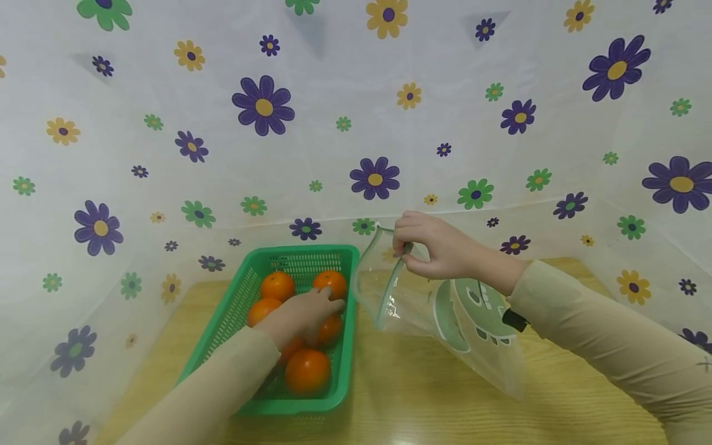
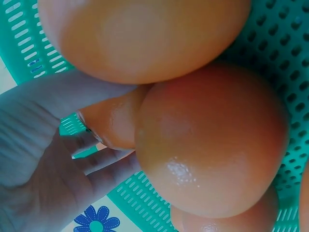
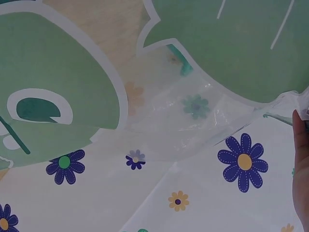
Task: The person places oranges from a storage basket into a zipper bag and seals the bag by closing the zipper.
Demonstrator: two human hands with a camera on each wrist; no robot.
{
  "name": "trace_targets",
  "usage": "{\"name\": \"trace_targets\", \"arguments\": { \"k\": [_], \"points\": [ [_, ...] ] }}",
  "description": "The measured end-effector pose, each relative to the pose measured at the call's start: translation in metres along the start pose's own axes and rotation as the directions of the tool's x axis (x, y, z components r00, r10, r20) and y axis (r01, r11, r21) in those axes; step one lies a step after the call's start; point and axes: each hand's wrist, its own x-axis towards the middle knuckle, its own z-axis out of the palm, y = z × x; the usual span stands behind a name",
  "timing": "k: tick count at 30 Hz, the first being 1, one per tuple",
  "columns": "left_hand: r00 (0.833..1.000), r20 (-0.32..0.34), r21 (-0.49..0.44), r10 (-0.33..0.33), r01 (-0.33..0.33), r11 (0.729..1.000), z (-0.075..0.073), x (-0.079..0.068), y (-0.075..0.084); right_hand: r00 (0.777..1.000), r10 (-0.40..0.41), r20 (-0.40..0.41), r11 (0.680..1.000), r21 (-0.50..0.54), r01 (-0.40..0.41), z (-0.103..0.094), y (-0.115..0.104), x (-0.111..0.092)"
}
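Note:
My left hand (image 1: pixel 306 312) reaches down into a green plastic basket (image 1: pixel 346 371) among several oranges. Its fingers are spread over the right-hand fruit, fingertips right at an orange (image 1: pixel 329 330). In the left wrist view, part of one orange (image 2: pixel 113 121) shows between the thumb and fingers, while a nearer orange (image 2: pixel 212 145) hides the fingertips. My right hand (image 1: pixel 439 247) pinches the top edge of a clear zip bag (image 1: pixel 481 309) with a green cartoon print, just right of the basket. The bag's mouth gapes toward the basket. Only an edge of the right hand shows in the right wrist view.
A wood-grain table (image 1: pixel 411 395) lies under the basket and bag. Behind and at both sides hangs a white sheet (image 1: pixel 334 161) printed with purple, green and yellow flowers. Another orange (image 1: pixel 308 371) lies at the basket's near end.

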Motion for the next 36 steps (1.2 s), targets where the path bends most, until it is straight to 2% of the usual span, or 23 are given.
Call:
{"name": "trace_targets", "arguments": {
  "k": [9,16,20,27,36],
  "points": [
    [1.0,-0.01,0.007,0.02,-0.02,1.0,-0.001,-0.003,-0.001,1.0,-0.007,0.0,1.0,-0.001,0.007,0.0,0.0,0.002],
    [1.0,0.016,-0.008,0.013,-0.013,1.0,-0.001,-0.006,-0.002,1.0,-0.007,0.002,1.0,0.003,0.007,0.002,-0.001,0.004],
    [1.0,0.008,0.006,0.022,-0.022,1.0,-0.003,-0.007,-0.002,1.0,-0.015,-0.007,1.0,0.001,0.015,0.003,-0.001,0.004],
    [1.0,0.005,0.016,0.002,-0.002,1.0,-0.017,-0.01,0.002,1.0,-0.008,-0.01,1.0,0.0,0.008,0.003,-0.001,0.003],
    [0.997,-0.031,0.111,0.077,-0.073,0.991,-0.03,-0.007,0.003,1.0,-0.017,-0.016,1.0,-0.007,0.016,0.002,0.0,0.002]
  ]
}}
